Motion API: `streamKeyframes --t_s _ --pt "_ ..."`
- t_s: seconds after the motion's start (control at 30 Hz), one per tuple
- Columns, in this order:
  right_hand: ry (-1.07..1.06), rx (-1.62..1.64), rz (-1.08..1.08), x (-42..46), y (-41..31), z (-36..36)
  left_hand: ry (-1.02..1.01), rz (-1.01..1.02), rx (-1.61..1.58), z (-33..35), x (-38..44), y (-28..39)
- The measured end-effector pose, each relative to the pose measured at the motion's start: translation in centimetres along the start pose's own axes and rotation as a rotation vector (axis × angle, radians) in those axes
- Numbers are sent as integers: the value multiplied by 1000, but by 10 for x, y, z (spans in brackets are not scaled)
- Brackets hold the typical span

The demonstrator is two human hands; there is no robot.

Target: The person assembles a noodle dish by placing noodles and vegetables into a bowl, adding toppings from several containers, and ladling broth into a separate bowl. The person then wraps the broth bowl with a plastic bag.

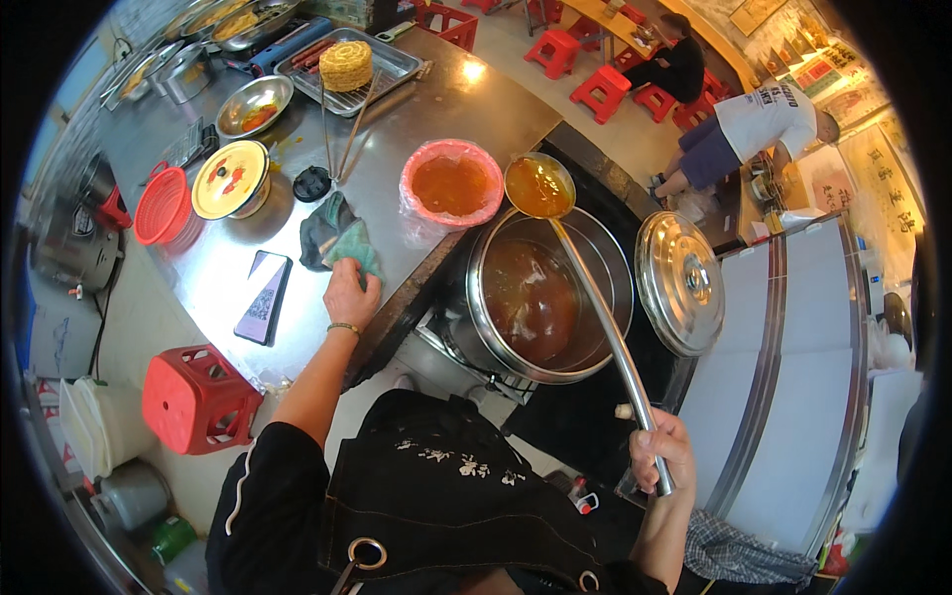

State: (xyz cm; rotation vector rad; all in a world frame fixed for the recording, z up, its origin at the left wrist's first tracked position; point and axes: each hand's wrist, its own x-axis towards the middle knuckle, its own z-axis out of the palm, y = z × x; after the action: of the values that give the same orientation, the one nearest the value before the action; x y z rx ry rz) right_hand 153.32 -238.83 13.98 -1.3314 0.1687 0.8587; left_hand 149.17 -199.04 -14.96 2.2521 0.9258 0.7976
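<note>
In my right hand point(664, 450) is the metal handle of a long ladle point(595, 290). Its bowl, full of reddish-orange broth point(541, 186), hangs over the far rim of a tall steel stockpot point(476, 297), beside a pink plastic-lined basin point(413, 212) of similar liquid. Dark brown broth point(528, 297) fills part of the pot. My left hand point(352, 295) rests on the steel table's near side, its fingers gripping the edge of a crumpled green and grey cloth point(338, 236). The pot's round steel lid point(680, 282) stands to the right of the pot.
On the steel table point(416, 82) are a smartphone point(264, 297), a lidded enamel bowl point(230, 178), a red basket point(162, 208), long tongs point(349, 141) and a tray point(401, 63) with a yellow stack. A red stool point(186, 401) stands at left. Two people point(766, 123) are farther off.
</note>
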Motion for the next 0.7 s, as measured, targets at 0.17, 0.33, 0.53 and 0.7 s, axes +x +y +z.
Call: streamKeyframes --t_s 0.17,0.33,0.53,0.7 --pt "-32 -129 30 26 -17 33 2 -16 -5 -1 1 -1" --pt "12 -330 43 41 -21 51 6 -19 -11 1 0 -4" --pt "70 -475 18 48 -16 60 -5 -34 -28 3 -1 -6" --pt "104 -621 -62 51 -6 60 -21 -40 -10 -2 1 -2"
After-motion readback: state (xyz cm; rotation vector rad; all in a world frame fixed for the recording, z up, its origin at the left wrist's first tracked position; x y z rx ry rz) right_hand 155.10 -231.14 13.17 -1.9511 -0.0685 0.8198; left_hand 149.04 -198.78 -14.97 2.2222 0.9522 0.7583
